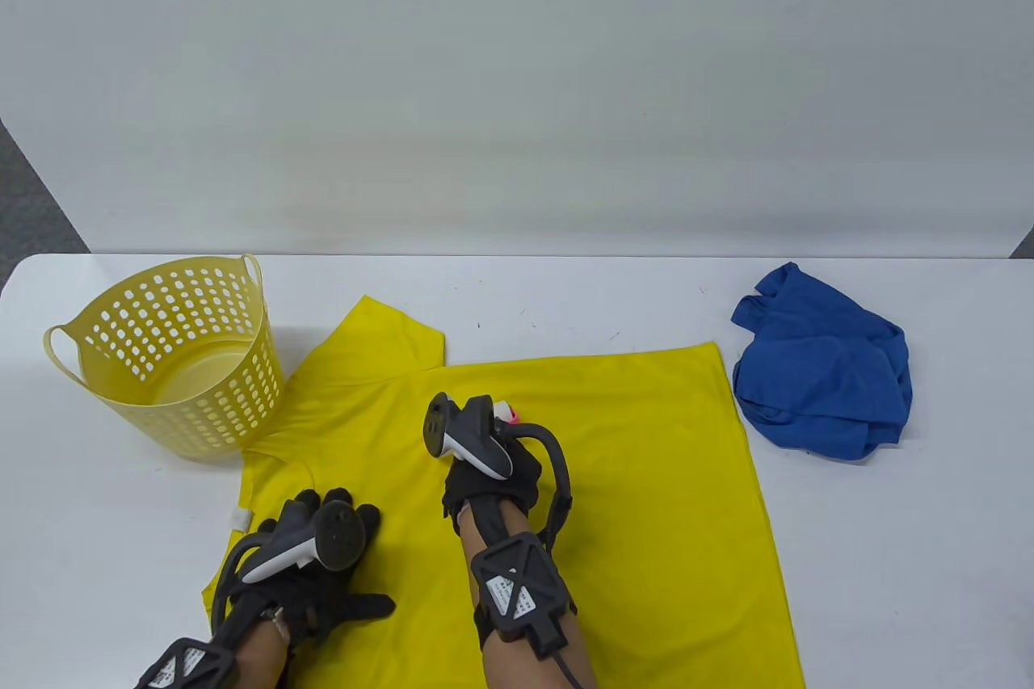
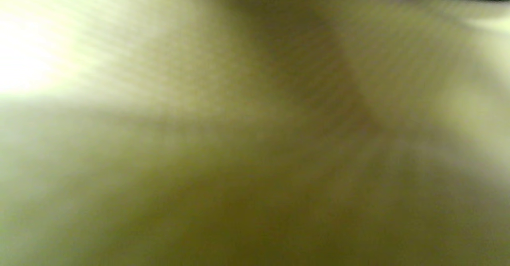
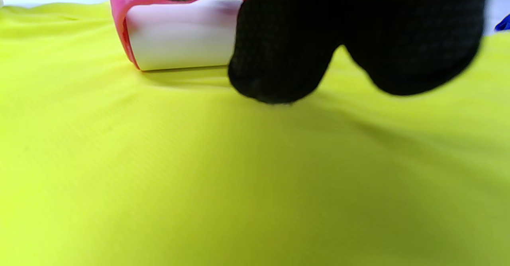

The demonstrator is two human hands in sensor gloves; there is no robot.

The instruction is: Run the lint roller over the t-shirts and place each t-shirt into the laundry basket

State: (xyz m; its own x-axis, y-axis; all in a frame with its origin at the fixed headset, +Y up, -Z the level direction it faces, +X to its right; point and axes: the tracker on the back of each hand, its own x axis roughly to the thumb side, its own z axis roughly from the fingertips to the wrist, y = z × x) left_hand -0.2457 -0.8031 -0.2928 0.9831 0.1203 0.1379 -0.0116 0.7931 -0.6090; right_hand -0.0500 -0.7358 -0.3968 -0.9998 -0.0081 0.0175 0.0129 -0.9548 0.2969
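Much bare table rightward.

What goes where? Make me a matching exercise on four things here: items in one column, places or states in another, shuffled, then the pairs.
Items:
1. yellow shirt
2. blue shirt
3. basket
4. lint roller

Places or states:
A. crumpled at the table's right
B. held by the right hand, resting on yellow cloth
C. spread flat under both hands
D. standing at the table's left, no shirt inside

Pairs: 1-C, 2-A, 3-D, 4-B. The left hand rests on the yellow shirt.
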